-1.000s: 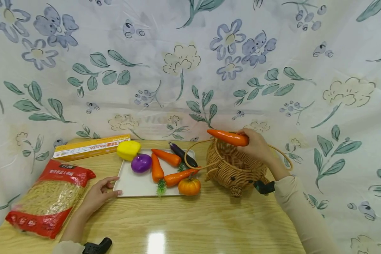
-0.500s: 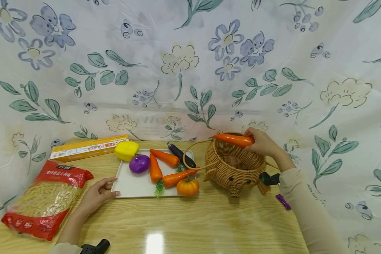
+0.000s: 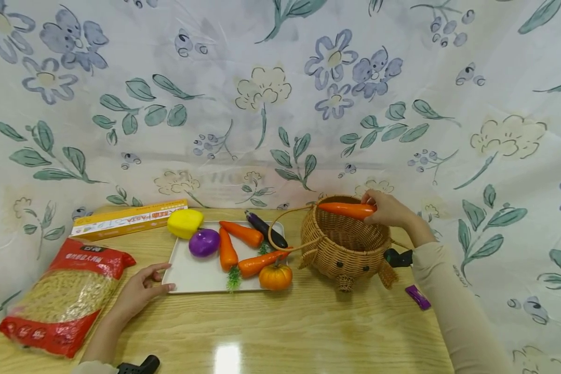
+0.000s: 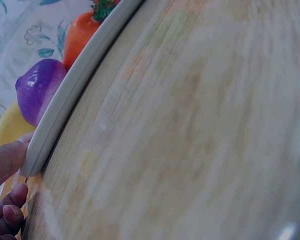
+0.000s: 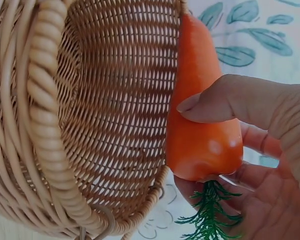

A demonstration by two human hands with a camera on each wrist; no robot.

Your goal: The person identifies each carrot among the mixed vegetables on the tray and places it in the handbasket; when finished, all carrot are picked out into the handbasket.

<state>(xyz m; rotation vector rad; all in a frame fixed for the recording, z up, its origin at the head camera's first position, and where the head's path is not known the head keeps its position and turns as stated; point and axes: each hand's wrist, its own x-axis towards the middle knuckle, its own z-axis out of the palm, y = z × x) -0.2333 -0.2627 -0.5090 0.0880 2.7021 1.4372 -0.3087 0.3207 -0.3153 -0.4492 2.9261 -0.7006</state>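
In the head view, my right hand [image 3: 388, 210] holds an orange toy carrot [image 3: 348, 210] level at the far rim of a wicker basket [image 3: 346, 244] with an animal face. From the right wrist view, my thumb lies across the carrot [image 5: 202, 115], fingers are behind it, and its green top [image 5: 210, 210] hangs below. My left hand [image 3: 140, 288] rests against the left end of a white tray [image 3: 191, 275], fingers loosely bent, thumb at the near corner. On the tray are three more carrots [image 3: 229, 249], an eggplant [image 3: 266, 228], a purple onion-like vegetable [image 3: 204, 243] and a small pumpkin [image 3: 276, 277].
A yellow toy vegetable [image 3: 185, 223] sits at the tray's back left corner. Behind lies a long pasta box [image 3: 126, 221], and at left a red pasta bag [image 3: 70, 293]. The basket handle [image 3: 280, 231] leans over the tray. A small purple packet [image 3: 418, 297] lies right.
My right hand has moved slightly right and lowered the carrot from above the basket to its far rim. The left hand stays at the tray. The purple packet has come into sight.
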